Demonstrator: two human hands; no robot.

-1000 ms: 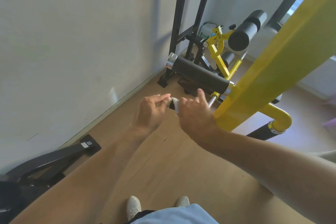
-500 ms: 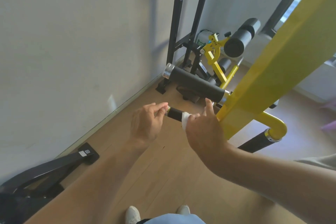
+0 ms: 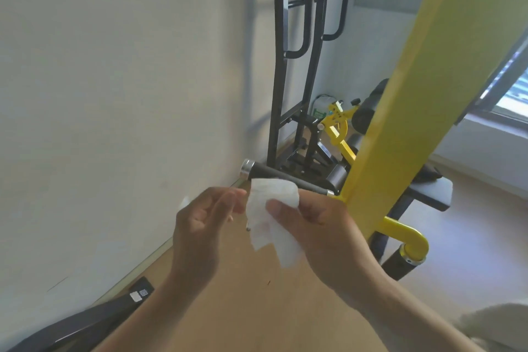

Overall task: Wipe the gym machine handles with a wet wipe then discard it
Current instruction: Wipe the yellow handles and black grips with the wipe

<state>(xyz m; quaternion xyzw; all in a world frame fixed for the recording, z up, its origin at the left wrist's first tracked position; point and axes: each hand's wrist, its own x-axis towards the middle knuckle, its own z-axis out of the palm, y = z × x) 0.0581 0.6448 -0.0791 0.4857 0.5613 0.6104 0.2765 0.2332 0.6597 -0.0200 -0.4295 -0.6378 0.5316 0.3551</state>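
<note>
Both hands had come off the small handle: the right hand (image 3: 323,226) pinched the wet wipe (image 3: 271,217) loose just below the black foam handle (image 3: 285,178), the left hand (image 3: 200,226) half-curled, empty, suggesting that handle was done.

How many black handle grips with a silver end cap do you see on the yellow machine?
2: one grip behind the wipe, near the wall; another grip low on the right, below the yellow elbow. Others may be hidden.

Wood floor (image 3: 471,237), black machine base (image 3: 85,320) by wall, rack feet (image 3: 300,163) in corner
</note>
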